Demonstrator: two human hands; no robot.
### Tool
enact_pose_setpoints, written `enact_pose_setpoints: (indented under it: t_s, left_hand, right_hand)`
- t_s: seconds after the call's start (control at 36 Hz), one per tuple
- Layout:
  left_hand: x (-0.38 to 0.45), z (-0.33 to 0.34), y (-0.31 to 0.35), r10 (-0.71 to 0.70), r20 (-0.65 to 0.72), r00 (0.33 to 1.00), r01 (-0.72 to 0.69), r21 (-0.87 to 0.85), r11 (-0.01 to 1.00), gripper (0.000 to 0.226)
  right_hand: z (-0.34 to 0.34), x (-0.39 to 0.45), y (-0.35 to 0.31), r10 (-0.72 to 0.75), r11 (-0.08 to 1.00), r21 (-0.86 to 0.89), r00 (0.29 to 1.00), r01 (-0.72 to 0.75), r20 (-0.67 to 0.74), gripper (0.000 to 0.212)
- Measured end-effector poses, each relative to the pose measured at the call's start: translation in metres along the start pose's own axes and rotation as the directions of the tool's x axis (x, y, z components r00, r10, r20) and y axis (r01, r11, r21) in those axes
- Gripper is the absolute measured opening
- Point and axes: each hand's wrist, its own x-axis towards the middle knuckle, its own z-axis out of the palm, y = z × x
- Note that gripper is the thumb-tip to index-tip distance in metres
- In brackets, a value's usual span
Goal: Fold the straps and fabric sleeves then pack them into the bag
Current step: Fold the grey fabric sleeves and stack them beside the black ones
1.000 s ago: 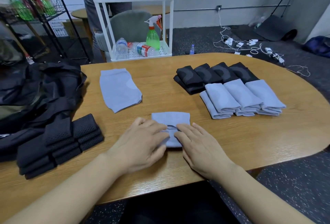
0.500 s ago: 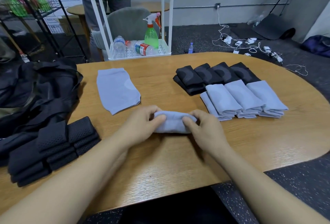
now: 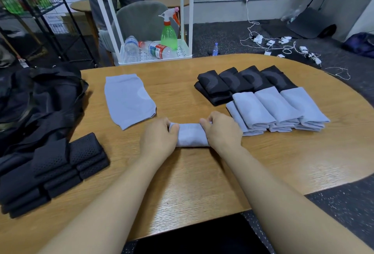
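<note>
Head view: wood tabletop [image 3: 202, 183], black bag [image 3: 36, 100] at far left edge, black strap stack [image 3: 50, 172] in front of it. Folded grey sleeves [image 3: 279, 110] and black sleeves [image 3: 242, 81] right. One flat grey sleeve [image 3: 127, 100] left of centre. My left hand [image 3: 159, 142] and right hand [image 3: 220, 132] each pinch an end of folded grey sleeve [image 3: 192, 135], centre.

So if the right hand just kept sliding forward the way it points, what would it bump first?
Probably the folded grey sleeves just beyond the right hand, though its exact heading is hard to judge.
</note>
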Motion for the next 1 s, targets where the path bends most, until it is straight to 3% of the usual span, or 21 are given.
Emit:
enact_pose_setpoints:
  t_s: [0.25,0.42,0.53,0.61,0.67,0.75,0.89,1.0]
  left_hand:
    - [-0.002,-0.001,0.006,0.006,-0.047,0.999,-0.003,0.060,0.998,0.006]
    - [-0.009,-0.002,0.008,0.107,-0.080,0.991,-0.091,0.180,0.979,0.012]
    - [-0.010,-0.004,0.009,0.119,-0.125,0.985,-0.097,0.171,0.980,0.024]
    - [-0.015,-0.008,0.009,0.219,-0.204,0.954,-0.198,0.118,0.973,0.028]
    - [-0.024,-0.011,0.010,0.283,-0.229,0.931,-0.266,0.101,0.959,0.037]
    - [-0.039,-0.010,0.014,0.380,-0.136,0.915,-0.368,0.110,0.923,0.054]
    - [-0.051,0.003,0.018,0.427,0.166,0.889,-0.441,0.062,0.895,0.076]
    - [-0.044,0.011,0.011,0.290,0.335,0.897,-0.346,0.123,0.930,0.070]
  right_hand:
    - [0.005,0.000,-0.001,0.025,0.998,-0.053,0.997,-0.029,-0.067,0.031]
    - [-0.002,-0.010,0.005,0.017,1.000,-0.016,0.982,-0.020,-0.186,0.033]
    - [-0.007,-0.028,0.008,-0.154,0.988,-0.027,0.938,0.154,-0.310,0.029]
    - [-0.005,-0.045,0.015,-0.391,0.914,-0.086,0.806,0.395,-0.445,0.032]
    - [0.001,-0.055,0.022,-0.533,0.843,-0.163,0.749,0.514,-0.394,0.034]
    - [0.014,-0.066,0.026,-0.663,0.744,-0.272,0.727,0.611,-0.178,0.045]
    - [0.021,-0.065,0.017,-0.675,0.690,-0.281,0.733,0.667,0.084,0.065]
    - [0.019,-0.055,0.019,-0.616,0.740,-0.205,0.768,0.641,0.177,0.064]
